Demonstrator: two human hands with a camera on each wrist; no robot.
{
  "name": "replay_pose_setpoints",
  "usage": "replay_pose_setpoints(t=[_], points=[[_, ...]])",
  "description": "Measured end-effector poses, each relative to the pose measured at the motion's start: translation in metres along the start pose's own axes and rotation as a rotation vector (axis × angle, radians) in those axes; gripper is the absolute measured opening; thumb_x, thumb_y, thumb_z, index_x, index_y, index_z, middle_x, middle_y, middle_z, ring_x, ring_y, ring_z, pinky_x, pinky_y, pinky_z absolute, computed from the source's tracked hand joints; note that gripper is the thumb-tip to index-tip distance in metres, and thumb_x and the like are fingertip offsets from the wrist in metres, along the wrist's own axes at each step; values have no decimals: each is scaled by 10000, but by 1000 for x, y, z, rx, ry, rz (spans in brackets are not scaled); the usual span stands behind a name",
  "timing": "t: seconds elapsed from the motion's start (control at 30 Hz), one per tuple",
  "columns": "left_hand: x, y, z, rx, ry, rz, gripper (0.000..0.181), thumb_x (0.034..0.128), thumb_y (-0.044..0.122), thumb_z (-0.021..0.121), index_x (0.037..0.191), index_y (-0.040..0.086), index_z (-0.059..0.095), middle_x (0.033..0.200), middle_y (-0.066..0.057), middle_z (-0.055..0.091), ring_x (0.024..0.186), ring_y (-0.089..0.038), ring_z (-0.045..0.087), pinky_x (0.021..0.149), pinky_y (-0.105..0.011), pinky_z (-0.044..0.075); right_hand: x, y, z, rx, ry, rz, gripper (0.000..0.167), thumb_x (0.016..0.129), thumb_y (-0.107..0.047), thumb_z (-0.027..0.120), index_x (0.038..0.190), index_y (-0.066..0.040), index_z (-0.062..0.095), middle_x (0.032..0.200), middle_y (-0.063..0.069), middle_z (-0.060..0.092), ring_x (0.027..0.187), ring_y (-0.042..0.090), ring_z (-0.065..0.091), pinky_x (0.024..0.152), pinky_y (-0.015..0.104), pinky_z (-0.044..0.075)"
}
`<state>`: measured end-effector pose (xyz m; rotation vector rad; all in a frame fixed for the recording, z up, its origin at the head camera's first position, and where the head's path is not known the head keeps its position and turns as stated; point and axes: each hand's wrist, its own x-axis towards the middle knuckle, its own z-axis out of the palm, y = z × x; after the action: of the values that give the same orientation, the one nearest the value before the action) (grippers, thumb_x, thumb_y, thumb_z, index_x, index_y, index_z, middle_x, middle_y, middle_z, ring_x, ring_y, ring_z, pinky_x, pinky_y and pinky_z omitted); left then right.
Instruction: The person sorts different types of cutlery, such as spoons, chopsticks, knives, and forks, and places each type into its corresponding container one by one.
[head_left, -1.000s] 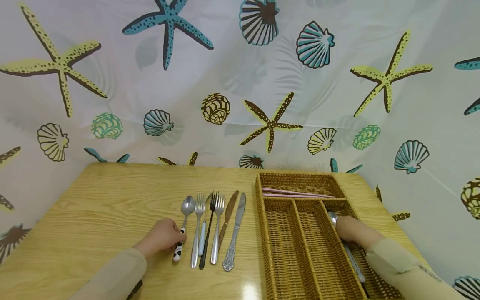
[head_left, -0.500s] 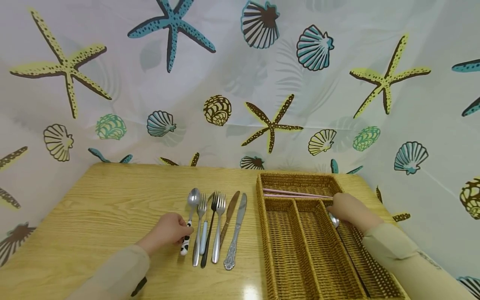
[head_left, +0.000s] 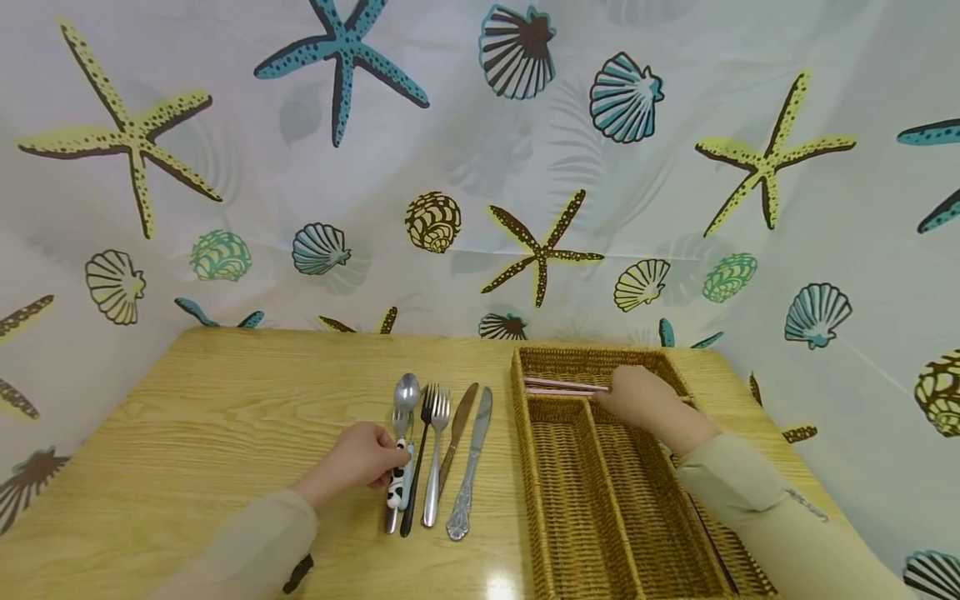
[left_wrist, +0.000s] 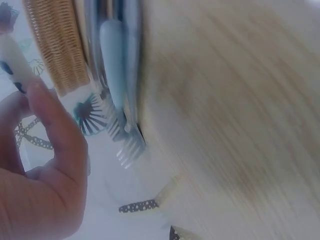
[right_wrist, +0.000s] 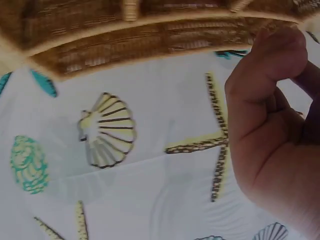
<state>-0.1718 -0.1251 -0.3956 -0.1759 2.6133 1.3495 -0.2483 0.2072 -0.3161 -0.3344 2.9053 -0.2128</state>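
Observation:
My left hand (head_left: 360, 457) pinches a spoon (head_left: 407, 392) by its black-and-white spotted handle. The spoon is over the left end of the cutlery row and partly covers a silver fork. In the left wrist view the handle (left_wrist: 12, 62) shows between thumb and fingers, and a light blue handle (left_wrist: 114, 60) lies below. Beside the spoon lie a black fork (head_left: 422, 467), a silver fork (head_left: 432, 467), a brown knife (head_left: 459, 429) and a silver knife (head_left: 475, 454). Above the wicker tray (head_left: 609, 477), my right hand (head_left: 643, 402) has loosely bent fingers and nothing visible in them.
Pink chopsticks (head_left: 558, 385) lie in the tray's back compartment. Its right-hand compartment holds a dark, thin-handled piece (head_left: 712, 542), largely hidden by the right arm. A shell-patterned cloth (head_left: 450, 167) hangs behind and beside the wooden table (head_left: 247, 400).
The left hand has carried the spoon rightward from the row's left edge to over the forks. My right hand has left the right-hand compartment and its silver cutlery, moving back and left.

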Motion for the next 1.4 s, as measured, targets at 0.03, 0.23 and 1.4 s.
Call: replay_pose_setpoints(t=[0.03, 0.23, 1.4], points=[[0, 2, 2, -22, -2, -8, 194, 799, 96, 641, 650, 64, 521, 548, -43, 554, 465, -109, 515, 494, -240, 465, 1, -8, 0, 16, -11, -10, 481, 943, -253, 522, 499, -178, 353, 441, -63, 278, 406, 76, 258, 464, 237, 304], [4, 14, 16, -112, 2, -29, 214, 799, 78, 625, 646, 81, 476, 581, -20, 527, 480, -103, 510, 496, -232, 477, 6, -56, 2, 115, -87, -81, 532, 946, -308, 524, 451, -180, 378, 383, -63, 323, 356, 80, 290, 500, 234, 370], [0, 77, 66, -201, -172, 125, 238, 812, 85, 629, 642, 110, 465, 519, 7, 492, 490, -139, 549, 565, -317, 520, 27, -112, 29, -12, -172, -126, 490, 957, -275, 500, 494, -157, 394, 419, -50, 299, 375, 77, 254, 422, 217, 246]])
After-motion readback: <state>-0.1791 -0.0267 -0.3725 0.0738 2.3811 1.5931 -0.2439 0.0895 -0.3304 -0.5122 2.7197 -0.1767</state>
